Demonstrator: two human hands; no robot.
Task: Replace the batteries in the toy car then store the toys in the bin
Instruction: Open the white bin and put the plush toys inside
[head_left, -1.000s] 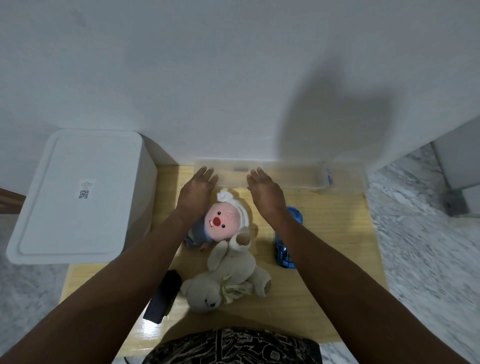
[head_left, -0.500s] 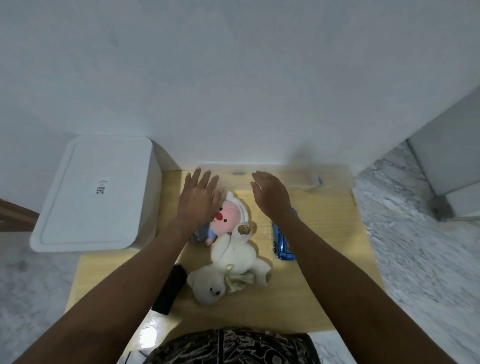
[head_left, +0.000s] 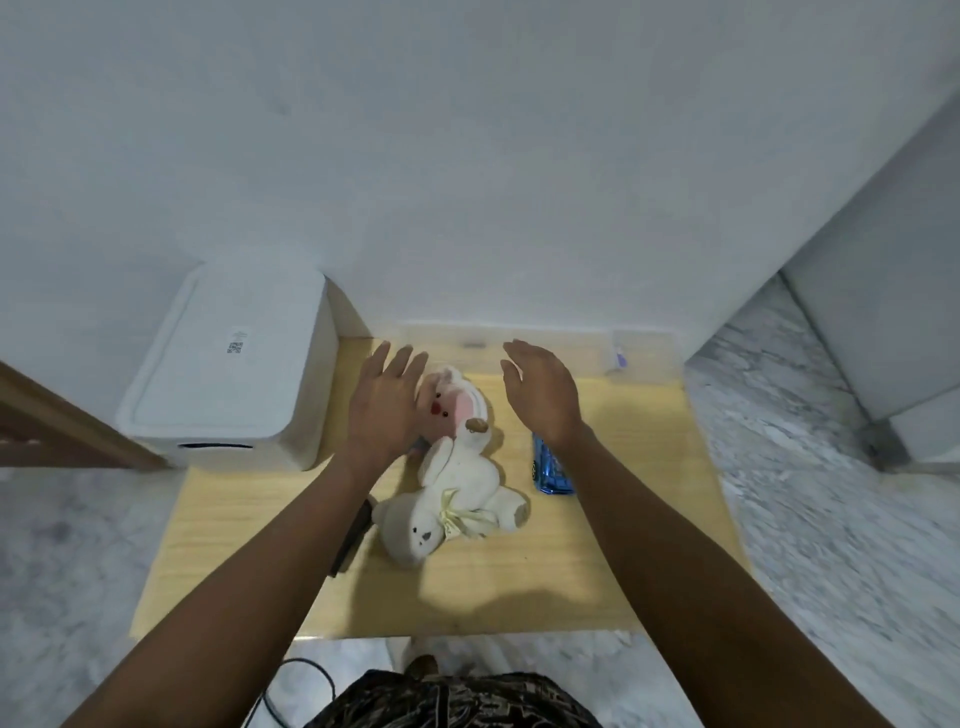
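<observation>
Hiding part of the pink plush (head_left: 457, 408), the left hand (head_left: 387, 402) and right hand (head_left: 543, 397) hover, fingers released.

Between the left hand (head_left: 388, 400) and the right hand (head_left: 540, 396) lies a plush doll (head_left: 454, 408) with a pink face, red nose and white hood; nearer the person than it sprawls a cream-white teddy bear (head_left: 451, 506) with a pale yellow bow. Under the right wrist sits a glossy metallic blue toy car (head_left: 549, 470). The table (head_left: 597, 545) is light yellow wood grain, the lidded box (head_left: 228, 364) left of the left hand plain white, the floor (head_left: 831, 493) grey-veined marble.
</observation>
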